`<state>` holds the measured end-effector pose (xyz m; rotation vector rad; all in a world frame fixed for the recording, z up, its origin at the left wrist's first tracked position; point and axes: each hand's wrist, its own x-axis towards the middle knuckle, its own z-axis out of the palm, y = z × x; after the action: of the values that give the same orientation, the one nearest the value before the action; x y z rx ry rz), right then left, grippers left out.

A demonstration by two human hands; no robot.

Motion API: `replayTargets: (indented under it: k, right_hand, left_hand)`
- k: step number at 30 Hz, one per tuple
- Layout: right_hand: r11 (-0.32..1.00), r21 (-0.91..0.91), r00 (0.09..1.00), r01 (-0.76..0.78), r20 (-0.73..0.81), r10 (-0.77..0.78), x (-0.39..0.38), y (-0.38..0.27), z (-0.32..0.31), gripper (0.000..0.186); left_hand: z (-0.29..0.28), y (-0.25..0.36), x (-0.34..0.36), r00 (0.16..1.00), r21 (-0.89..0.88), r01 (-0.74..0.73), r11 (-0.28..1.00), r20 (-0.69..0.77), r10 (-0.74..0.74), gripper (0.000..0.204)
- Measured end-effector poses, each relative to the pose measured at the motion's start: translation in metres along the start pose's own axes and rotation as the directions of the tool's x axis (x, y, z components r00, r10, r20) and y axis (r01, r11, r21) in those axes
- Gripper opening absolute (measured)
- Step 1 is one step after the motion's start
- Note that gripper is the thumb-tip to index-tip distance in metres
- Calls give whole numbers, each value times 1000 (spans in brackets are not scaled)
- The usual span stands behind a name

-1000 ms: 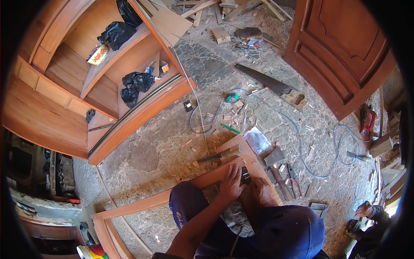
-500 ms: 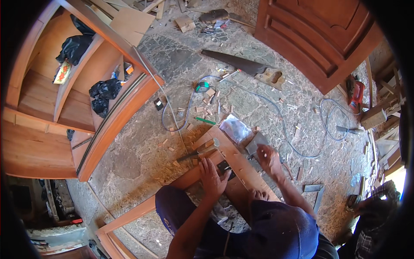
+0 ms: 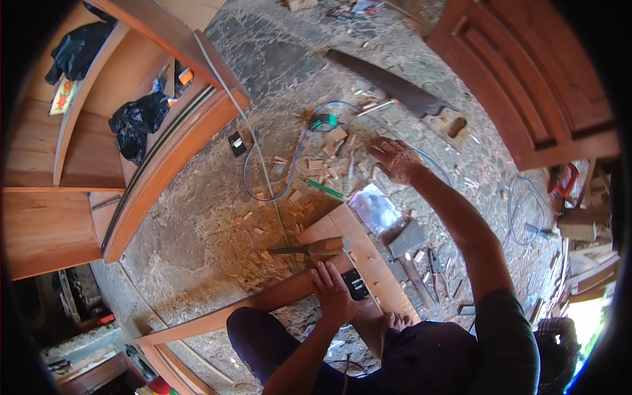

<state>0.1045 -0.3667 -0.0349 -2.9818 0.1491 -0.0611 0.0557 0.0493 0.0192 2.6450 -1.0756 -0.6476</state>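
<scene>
My left hand (image 3: 334,294) rests on a reddish-brown wooden frame (image 3: 263,299), fingers laid along its top. Beside its thumb, a black metal plate with pale slots (image 3: 355,284) sits at the joint with a lighter board (image 3: 378,263). Across the frame's corner lies a wooden-handled chisel (image 3: 324,247), just beyond my left fingers. My right hand (image 3: 397,161) stretches out over the floor with fingers apart and nothing visible in it. Small wood offcuts (image 3: 322,168) and a green tape measure (image 3: 323,122) lie near its fingers. My bare foot (image 3: 397,321) presses on the board.
A clear plastic bag (image 3: 375,207), a hatchet-like tool (image 3: 407,238) and pliers (image 3: 437,273) lie right of the board. Nearer the offcuts is a green pencil (image 3: 324,189). A handsaw (image 3: 395,85) lies farther off. A wooden cabinet (image 3: 174,168) stands left, a panelled door (image 3: 520,79) right.
My right hand has left the hatchet-like tool's head and reached forward over the floor. My left hand stays on the frame, baring more of the black plate. The view has shifted.
</scene>
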Motion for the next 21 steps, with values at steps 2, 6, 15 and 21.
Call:
replayTargets:
  k: [2, 6, 15, 21]
  right_hand:
    - [970, -9, 970, 243, 29, -242, 21, 12, 8, 60]
    - [956, 58, 941, 287, 171, -293, 34, 29, 9, 67]
    - [927, -4, 919, 375, 133, -371, 31, 48, 29, 62]
    - [925, 76, 914, 373, 142, -380, 35, 48, 25, 57]
  left_hand:
    - [-3, 1, -4, 1000, -37, 28, 999, 11, -27, 155]
    - [-25, 12, 3, 975, -16, 107, 994, 199, -102, 135]
    - [-16, 11, -3, 927, 59, 92, 994, 358, -107, 133]
    - [10, 7, -24, 971, -46, 137, 989, 205, -125, 138]
